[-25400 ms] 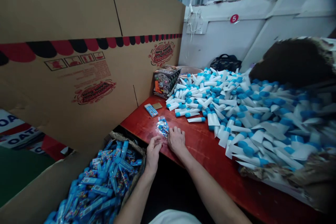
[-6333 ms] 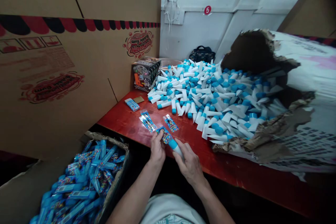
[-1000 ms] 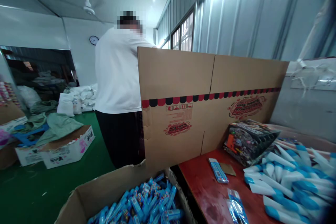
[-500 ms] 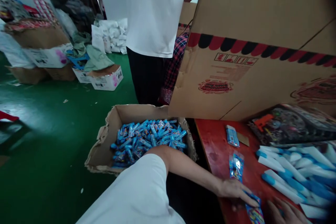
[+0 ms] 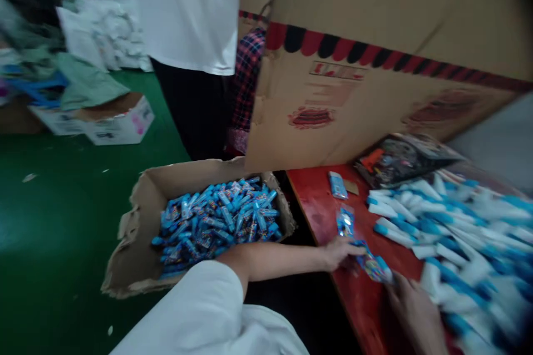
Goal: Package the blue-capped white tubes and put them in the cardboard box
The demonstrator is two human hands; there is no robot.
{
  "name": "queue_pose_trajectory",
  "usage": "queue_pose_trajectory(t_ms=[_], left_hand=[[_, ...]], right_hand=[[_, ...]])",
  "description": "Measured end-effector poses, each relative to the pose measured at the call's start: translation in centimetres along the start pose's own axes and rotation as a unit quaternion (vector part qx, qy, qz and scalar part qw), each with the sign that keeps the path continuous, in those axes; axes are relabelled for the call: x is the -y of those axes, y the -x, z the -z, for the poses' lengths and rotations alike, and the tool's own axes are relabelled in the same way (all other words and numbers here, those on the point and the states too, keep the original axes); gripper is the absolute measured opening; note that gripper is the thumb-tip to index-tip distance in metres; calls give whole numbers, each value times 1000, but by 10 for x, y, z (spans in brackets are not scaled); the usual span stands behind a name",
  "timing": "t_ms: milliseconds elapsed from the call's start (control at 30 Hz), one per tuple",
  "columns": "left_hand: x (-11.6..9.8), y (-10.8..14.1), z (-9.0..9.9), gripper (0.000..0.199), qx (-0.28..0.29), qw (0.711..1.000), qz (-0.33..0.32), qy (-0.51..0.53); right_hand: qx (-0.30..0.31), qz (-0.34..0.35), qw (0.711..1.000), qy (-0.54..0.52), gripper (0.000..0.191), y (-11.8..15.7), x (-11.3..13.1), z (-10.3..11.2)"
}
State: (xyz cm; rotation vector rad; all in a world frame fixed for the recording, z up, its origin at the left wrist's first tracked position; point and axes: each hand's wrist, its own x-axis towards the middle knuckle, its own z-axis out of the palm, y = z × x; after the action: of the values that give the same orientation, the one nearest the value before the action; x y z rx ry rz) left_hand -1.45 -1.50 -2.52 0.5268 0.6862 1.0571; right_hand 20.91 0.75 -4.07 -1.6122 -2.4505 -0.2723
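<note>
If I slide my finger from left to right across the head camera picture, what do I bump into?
Green floor → cardboard box → blue candy packs → left hand → wrapped packet → right hand

The bare left forearm (image 5: 283,264) stretches from a white sleeve (image 5: 208,302) toward 3 o'clock, ending in the left hand (image 5: 341,254), fingers loosely curled. The blurred right hand (image 5: 412,310) lies near it at 4 o'clock, fingers pointing toward 10 o'clock.
</note>
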Motion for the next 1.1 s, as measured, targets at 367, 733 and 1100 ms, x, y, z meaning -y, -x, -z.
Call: queue_pose_trajectory(t_ms=[367,733,1100], left_hand=[[13,30,-9,29,-51,995,-40,76],[12,34,-24,27,-94,991,-72,69],[11,35,-27,26,-84,990,-94,59]], right_hand=[[-137,-168,920,-328,36,55,74,55],[-194,-100,918,-331,35,77,102,88],[-189,-102,936,-277,38,83,106,82]])
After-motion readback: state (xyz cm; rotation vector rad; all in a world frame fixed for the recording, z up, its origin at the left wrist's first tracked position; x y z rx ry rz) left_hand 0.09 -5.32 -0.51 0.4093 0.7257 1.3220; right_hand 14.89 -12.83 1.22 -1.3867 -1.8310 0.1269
